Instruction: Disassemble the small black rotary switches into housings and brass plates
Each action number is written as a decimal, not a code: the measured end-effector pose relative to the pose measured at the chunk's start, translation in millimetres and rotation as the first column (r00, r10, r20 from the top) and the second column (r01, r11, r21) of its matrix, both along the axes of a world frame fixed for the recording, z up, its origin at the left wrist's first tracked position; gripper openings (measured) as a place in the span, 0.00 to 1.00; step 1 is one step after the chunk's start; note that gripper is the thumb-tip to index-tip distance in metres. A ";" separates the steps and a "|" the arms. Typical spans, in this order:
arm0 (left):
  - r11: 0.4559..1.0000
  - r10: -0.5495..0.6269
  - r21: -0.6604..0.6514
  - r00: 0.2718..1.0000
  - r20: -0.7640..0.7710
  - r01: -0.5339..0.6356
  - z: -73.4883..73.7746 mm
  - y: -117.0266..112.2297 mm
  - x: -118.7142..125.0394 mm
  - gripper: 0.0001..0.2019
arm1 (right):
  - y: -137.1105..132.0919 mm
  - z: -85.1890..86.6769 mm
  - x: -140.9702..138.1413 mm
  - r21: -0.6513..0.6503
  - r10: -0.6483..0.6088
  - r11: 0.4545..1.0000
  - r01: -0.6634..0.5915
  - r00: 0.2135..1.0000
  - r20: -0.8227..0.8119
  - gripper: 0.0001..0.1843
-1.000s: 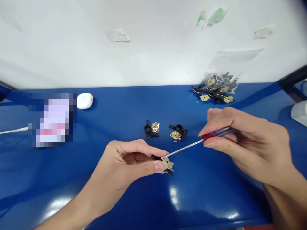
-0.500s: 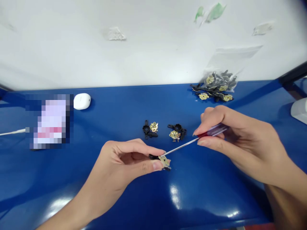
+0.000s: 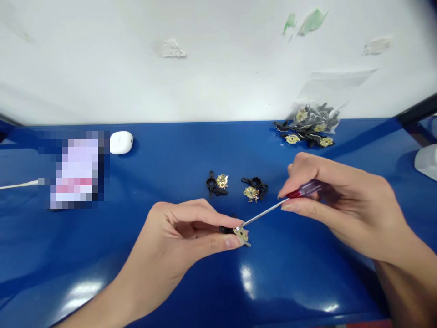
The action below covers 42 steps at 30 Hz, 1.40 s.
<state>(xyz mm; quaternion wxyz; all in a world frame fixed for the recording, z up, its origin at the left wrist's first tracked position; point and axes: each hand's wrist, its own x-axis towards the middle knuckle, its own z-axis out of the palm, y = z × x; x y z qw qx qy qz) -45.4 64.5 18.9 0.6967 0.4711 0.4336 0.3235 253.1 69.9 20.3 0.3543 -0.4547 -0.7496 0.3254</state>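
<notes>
My left hand (image 3: 184, 234) pinches a small black part with a brass plate (image 3: 241, 234) between thumb and forefinger, just above the blue table (image 3: 170, 159). In my right hand (image 3: 341, 200) is a red-handled screwdriver (image 3: 273, 207), gripped at the handle; its thin metal tip touches the brass plate. Two similar black-and-brass parts lie on the table just beyond: one (image 3: 216, 183) to the left, one (image 3: 254, 187) to the right.
A clear bag with several more black-and-brass parts (image 3: 309, 127) lies at the back right against the white wall. A small white case (image 3: 121, 142) and a blurred-out object (image 3: 77, 171) with a white cable sit at the left. A white object (image 3: 426, 161) is at the right edge.
The held part has turned slightly in my left fingers, showing less of the black body. The screwdriver tip stays on the brass plate; both hands shifted only a little.
</notes>
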 end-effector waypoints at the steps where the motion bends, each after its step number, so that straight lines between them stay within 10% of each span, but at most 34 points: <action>1: 1.000 0.002 0.003 1.000 -0.007 -0.002 0.1 0.3 0.1 0.12 | -0.5 -0.8 -0.2 0.027 -0.011 1.000 0.011 1.000 0.010 0.07; 6: 1.000 0.017 0.023 0.999 -0.051 -0.015 -0.9 3.6 0.1 0.11 | 1.0 0.6 -5.2 0.103 0.003 0.995 -0.009 0.998 0.059 0.16; 13: 0.996 0.012 0.089 0.996 -0.091 -0.004 -2.7 0.8 2.9 0.10 | 1.5 1.1 -1.0 -0.124 0.021 0.992 -0.020 1.000 0.004 0.09; 23: 0.996 0.012 0.084 0.994 -0.107 -0.002 -3.4 0.7 2.3 0.08 | -5.3 -7.5 0.7 0.055 -0.048 0.997 0.050 0.998 -0.040 0.08; 42: 0.949 0.271 0.186 0.960 -0.076 -0.253 -8.3 4.2 -2.7 0.05 | 8.5 -0.8 33.7 -0.446 -0.038 0.889 0.104 0.987 0.154 0.16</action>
